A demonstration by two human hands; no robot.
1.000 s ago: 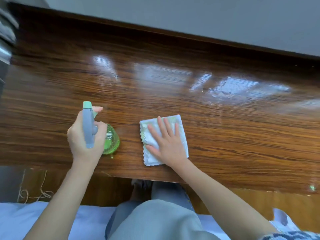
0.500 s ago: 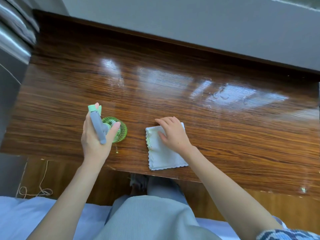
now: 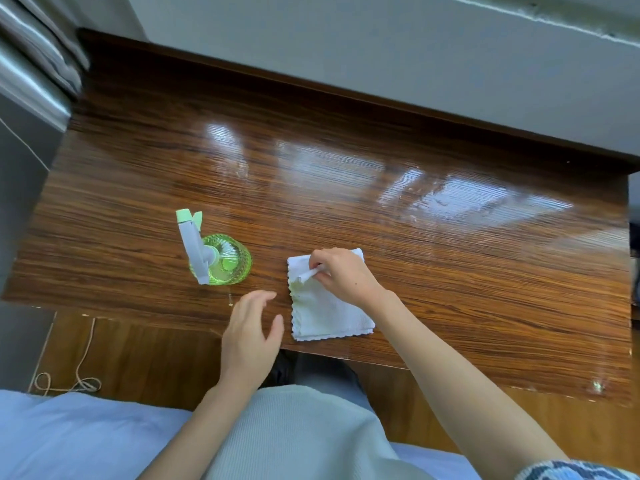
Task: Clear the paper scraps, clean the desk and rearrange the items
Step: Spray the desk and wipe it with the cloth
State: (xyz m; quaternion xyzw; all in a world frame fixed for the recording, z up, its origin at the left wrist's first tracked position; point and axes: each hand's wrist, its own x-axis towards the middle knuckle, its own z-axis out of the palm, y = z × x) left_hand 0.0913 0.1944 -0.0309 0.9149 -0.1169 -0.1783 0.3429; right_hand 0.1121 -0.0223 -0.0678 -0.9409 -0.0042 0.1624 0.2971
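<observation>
Standing upright toward the left of the wooden desk (image 3: 450, 271) is a green spray bottle (image 3: 221, 259), nobody touching it. Just beside it the left hand (image 3: 251, 336) is hovering over the near edge, fingers loose and apart, holding nothing. Further right, the right hand (image 3: 341, 275) is pinching a fold of the white cloth (image 3: 325, 315) lying on the desk.
</observation>
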